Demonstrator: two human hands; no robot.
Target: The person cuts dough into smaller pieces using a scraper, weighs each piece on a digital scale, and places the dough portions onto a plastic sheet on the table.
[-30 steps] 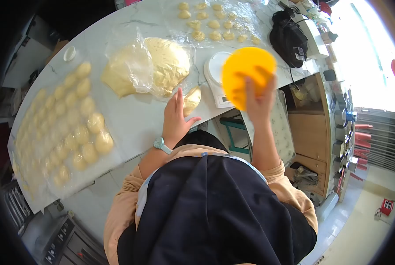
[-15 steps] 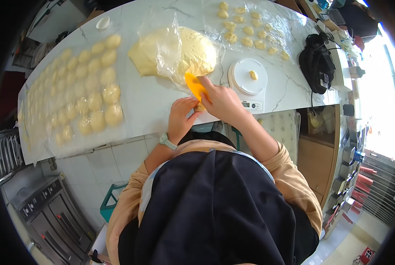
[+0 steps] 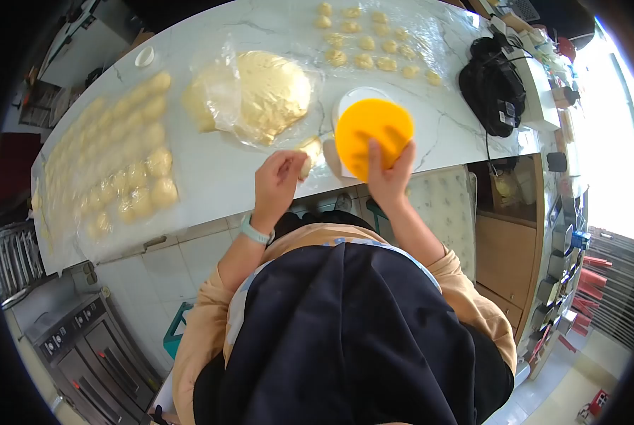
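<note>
My right hand (image 3: 390, 173) grips a round, flat yellow dough scraper (image 3: 374, 131), raised over the kitchen scale (image 3: 359, 94) so that most of the scale is hidden. My left hand (image 3: 276, 184) is at the table's near edge, fingers curled on a small piece of dough (image 3: 310, 150); the exact hold is partly hidden. Beyond it lies a large mass of pale yellow dough (image 3: 274, 92), partly covered by clear plastic film (image 3: 221, 99).
Rows of dough balls (image 3: 140, 177) lie under plastic on the left of the marble table (image 3: 211, 170). Several smaller dough pieces (image 3: 366, 44) lie on film at the back. A black bag (image 3: 493, 88) sits on the right, and a small white dish (image 3: 144, 57) at the far left.
The scraper has moved right, away from the dough by my left hand, and turned its broad face up over the scale. My left hand has shifted slightly left. The view has shifted too.
</note>
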